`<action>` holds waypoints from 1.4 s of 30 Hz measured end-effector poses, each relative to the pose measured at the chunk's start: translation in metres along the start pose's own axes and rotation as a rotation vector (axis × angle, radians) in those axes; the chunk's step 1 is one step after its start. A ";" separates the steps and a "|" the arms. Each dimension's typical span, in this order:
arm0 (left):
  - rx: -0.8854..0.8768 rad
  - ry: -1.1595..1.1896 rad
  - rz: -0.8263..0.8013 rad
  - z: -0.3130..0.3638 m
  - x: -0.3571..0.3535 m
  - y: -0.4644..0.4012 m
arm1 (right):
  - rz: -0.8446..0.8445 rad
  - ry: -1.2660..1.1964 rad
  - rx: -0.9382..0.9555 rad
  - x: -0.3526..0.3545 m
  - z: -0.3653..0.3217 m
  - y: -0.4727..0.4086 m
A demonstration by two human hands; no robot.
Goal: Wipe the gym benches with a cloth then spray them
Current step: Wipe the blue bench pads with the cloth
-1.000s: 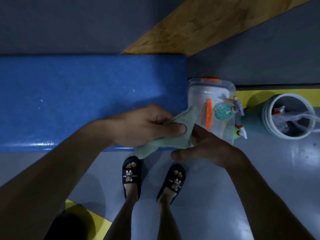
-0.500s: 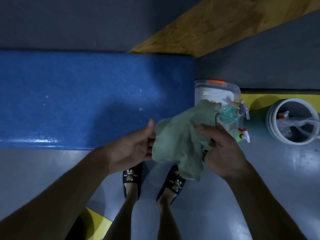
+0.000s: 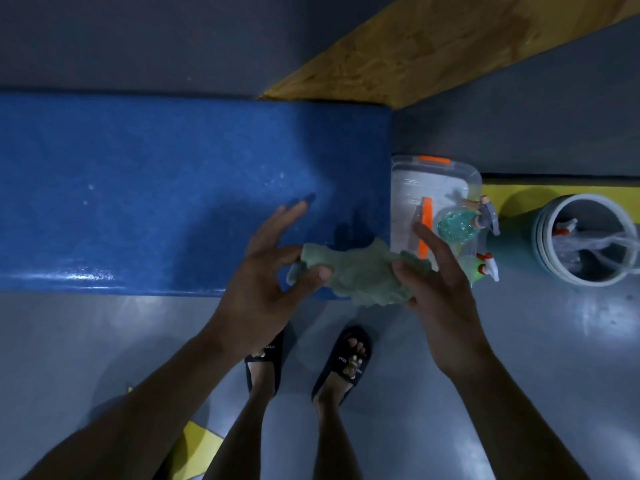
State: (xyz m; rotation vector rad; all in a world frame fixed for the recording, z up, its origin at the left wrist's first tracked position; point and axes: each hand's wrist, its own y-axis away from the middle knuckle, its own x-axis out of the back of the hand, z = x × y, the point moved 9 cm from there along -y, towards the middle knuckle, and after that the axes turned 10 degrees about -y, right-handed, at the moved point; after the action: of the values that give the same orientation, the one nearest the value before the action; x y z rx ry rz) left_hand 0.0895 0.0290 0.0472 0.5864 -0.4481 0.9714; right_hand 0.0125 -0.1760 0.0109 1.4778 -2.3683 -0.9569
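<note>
Floor: grey gym floor (image 3: 519, 358) with yellow markings; a tan wooden board (image 3: 433, 39) runs off the far right corner of the bench.
Worktop: blue padded gym bench (image 3: 156, 188), lying across the view, its near edge glossy, pale specks on top.
Cloth: green cloth (image 3: 360, 275), bunched and stretched between both hands, held in the air over the bench's near right corner, not touching the pad.
Left hand: left hand (image 3: 266, 289) pinches the cloth's left end between thumb and a curled finger; the remaining fingers are spread out over the bench.
Right hand: right hand (image 3: 440, 289) holds the right end with the thumb pressed into the fabric, fingers extended upward.
Reason for hold: judged to be a refolding or spreading of the cloth, to present a fresh face before wiping.
Supplies: clear lidded box (image 3: 436, 188) with orange clips sits on the floor just beside the bench end; two spray bottles (image 3: 460, 226) rest on it, within reach for the spraying step. A bucket (image 3: 585, 237) stands further right.
Change: half a second ago the cloth hung as a loose mass gripped by both hands; it is now pulled out sideways, and the left fingers have opened.
Progress: wiping of this bench not finished; spraying not begun.
</note>
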 end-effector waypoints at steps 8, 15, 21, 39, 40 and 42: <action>0.122 0.382 -0.156 0.002 -0.017 -0.004 | -0.216 0.641 0.081 -0.015 0.007 0.006; 0.194 0.481 -0.364 -0.009 -0.042 0.002 | -0.317 -0.111 -0.305 -0.006 0.038 0.011; 0.219 0.606 -0.249 -0.022 -0.045 0.006 | -0.205 -0.299 -0.226 0.007 0.045 0.011; 0.191 0.703 -0.116 -0.001 -0.056 0.010 | -0.130 -0.690 -0.425 0.019 0.068 0.020; 0.192 0.691 -0.112 0.001 -0.058 0.013 | -0.119 -0.743 -0.453 0.013 0.069 0.023; 0.201 0.662 -0.102 0.004 -0.065 0.019 | -0.087 -0.759 -0.528 0.001 0.079 0.032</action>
State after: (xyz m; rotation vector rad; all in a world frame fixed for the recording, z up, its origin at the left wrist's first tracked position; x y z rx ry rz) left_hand 0.0403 -0.0063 0.0166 0.4279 0.2691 1.0541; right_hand -0.0491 -0.1336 -0.0310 1.1264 -2.1607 -2.2696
